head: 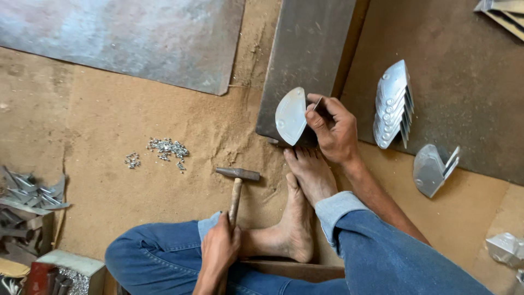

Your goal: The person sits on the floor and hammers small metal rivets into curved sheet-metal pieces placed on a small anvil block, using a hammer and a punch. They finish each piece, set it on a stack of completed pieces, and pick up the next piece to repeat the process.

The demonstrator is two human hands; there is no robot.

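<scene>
Two bare hands are at work over a sandy floor (136, 180), where the person sits with both feet drawn in. The left hand (219, 247) has its fingers (228, 232) clenched around the wooden handle of a hammer (236, 188); the dark metal head of it lies on the sand, just left of the toes. The right hand (334, 130) is farther away, and its fingers (318, 121) pinch a curved, fan-shaped metal piece (291, 116) by its right edge and hold it upright against the near end of a dark steel slab (305, 49). A small thin object sticks out between these fingers, but what it is I cannot tell. Right of this hand stands a stack of similar metal pieces (393, 104). A small heap of rivets (166, 147) lies on the sand at the left.
</scene>
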